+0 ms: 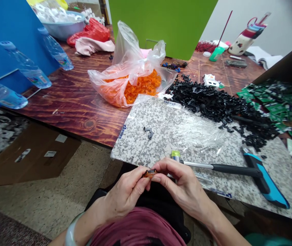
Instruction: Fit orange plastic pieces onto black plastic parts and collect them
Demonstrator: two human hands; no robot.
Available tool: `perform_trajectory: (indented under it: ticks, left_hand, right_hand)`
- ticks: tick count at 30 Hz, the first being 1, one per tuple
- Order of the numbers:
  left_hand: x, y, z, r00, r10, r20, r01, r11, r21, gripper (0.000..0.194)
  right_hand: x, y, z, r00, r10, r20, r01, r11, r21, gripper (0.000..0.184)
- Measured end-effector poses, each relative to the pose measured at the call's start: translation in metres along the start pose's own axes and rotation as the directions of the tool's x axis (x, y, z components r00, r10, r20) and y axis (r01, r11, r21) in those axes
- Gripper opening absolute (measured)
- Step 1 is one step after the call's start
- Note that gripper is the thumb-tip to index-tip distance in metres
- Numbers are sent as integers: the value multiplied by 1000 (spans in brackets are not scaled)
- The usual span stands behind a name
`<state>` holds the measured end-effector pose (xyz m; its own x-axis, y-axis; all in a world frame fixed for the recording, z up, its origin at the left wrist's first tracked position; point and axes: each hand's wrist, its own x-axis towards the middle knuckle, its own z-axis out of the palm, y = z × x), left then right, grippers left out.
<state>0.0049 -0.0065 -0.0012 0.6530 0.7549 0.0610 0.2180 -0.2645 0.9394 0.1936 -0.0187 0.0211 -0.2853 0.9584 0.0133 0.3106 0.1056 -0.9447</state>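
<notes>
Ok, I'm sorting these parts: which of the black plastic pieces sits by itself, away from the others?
The small curved piece on the speckled granite slab, left of the clear film; every other piece lies in the black heap.

Bright orange on the little piece (150, 174), glossy black across the heaped bits (212, 102), speckled grey on the board (156, 150), vivid blue on the hammer (266, 179), streaky red-brown on the table (84, 116)!

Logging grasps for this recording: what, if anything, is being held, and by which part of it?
The left hand and right hand together pinch a small amber plastic piece, each gripping one end between fingertips.
</notes>
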Motion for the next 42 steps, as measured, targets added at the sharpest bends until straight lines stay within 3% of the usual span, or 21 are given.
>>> perform_trajectory:
  ticks: [9,18,27,42]
  left_hand:
    - [-1,0,-3,999,42,15,-42,999,6,21]
    - [0,0,2,999,54,1,-54,997,59,19]
    - [0,1,-2,997,54,46,-57,996,69,18]
    - [-3,-9,9,999,-41,-25,39,995,-90,23]
  right_hand:
    - [-1,0,5,994,-111,8,111,993,-50,8]
    - [-3,5,9,988,-149,-35,146,987,-72,9]
    - [-6,2,9,986,-159,-51,154,984,-95,8]
    - [-11,13,10,987,-125,-101,113,987,-113,7]
